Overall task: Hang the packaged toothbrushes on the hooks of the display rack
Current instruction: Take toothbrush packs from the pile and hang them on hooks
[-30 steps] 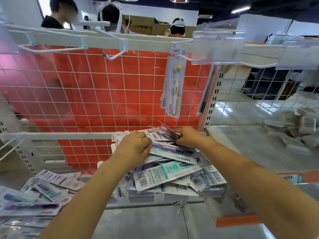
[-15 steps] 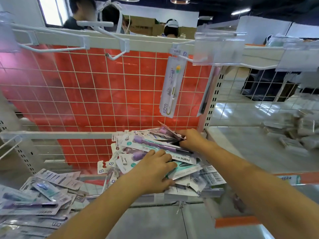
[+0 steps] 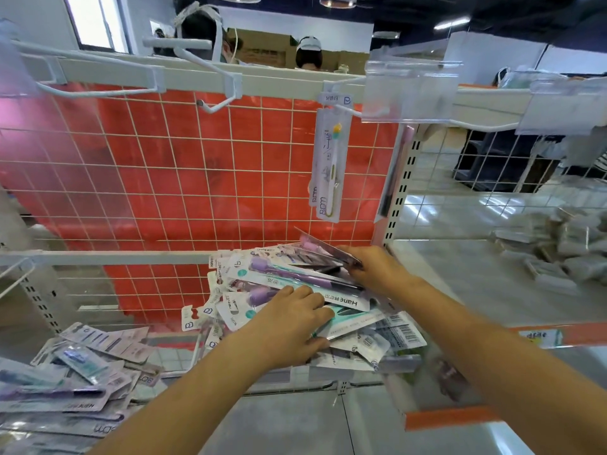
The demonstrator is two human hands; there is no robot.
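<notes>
A heap of packaged toothbrushes [image 3: 289, 284] lies on the rack's lower shelf in front of me. My left hand [image 3: 289, 326] rests on the heap's near side, fingers curling over a teal and white pack [image 3: 353, 320]. My right hand [image 3: 374, 267] grips a pack with a purple brush [image 3: 323, 249] at the heap's far right, its free end lifted. One yellow and green toothbrush pack [image 3: 330, 165] hangs from a white hook [image 3: 341, 108] on the top rail. Two more white hooks [image 3: 216, 80] [image 3: 98, 73] stick out bare to the left.
A red wire grid panel [image 3: 197, 165] backs the rack. More packs [image 3: 75, 379] lie scattered at lower left. Clear label holders [image 3: 410, 90] project at upper right. A blurred pile of small boxes [image 3: 565, 254] sits on the right shelf. People stand behind the rack.
My left hand has slid from the top of the heap toward me onto its near side, uncovering the purple packs. My right hand has stayed on its pack.
</notes>
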